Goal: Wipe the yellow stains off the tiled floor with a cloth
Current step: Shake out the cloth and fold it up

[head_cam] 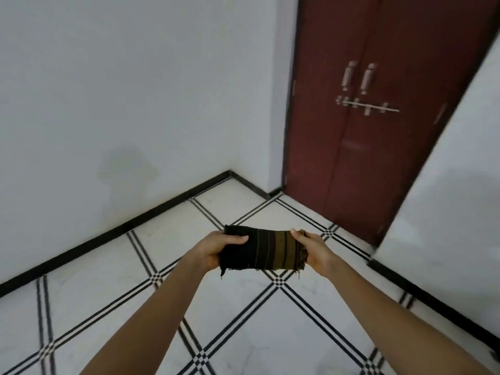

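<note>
Person is holding a folded dark striped cloth [263, 249] up in the air, left hand [216, 251] and right hand [315, 251] each gripping an end, well above the tiled floor [243, 320]. No yellow stains are showing here, so probably best keeping it folded thick before crouching down.

The light is soft and even, rather dim, with a cool grey tone. No lamp or window shows. A faint shadow lies on the left wall [127, 169], and another on the right wall [460, 190]. The white floor [243, 334] gives a weak shine, without hard glare. The whole picture is a little blurred; the door [378, 147] and its handles [357, 77] look smeared. Straight lines lean and bend toward the edges from the wide lens.
</note>
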